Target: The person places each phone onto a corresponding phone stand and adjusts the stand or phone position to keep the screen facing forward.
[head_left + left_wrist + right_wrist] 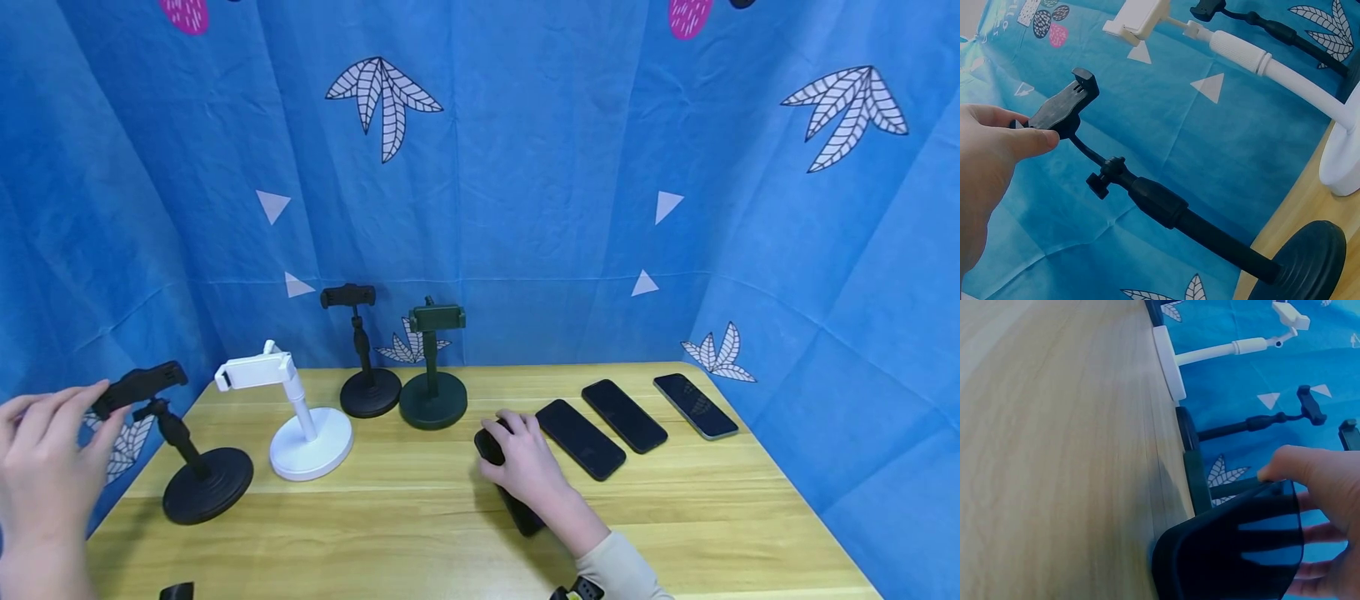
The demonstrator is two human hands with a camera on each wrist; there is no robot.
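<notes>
At the left, my left hand [56, 454] pinches the clamp end of a black phone stand [206, 483]. In the left wrist view the thumb lies along the black clamp [1063, 109], and the stand's round base sits on the table. My right hand [525, 462] grips a black smartphone [519, 510] by its edges near the middle of the table. In the right wrist view the thumb is on one edge of that phone [1222, 556] and the fingers are on the other side; the phone looks tilted up from the wood.
A white phone stand [311, 444], a second black stand [371, 393] and a dark green stand [433, 402] stand towards the back left. Three more phones lie flat on the right: one [581, 439], another [625, 416] and a silver-edged one [696, 406]. A blue curtain [525, 167] surrounds the table.
</notes>
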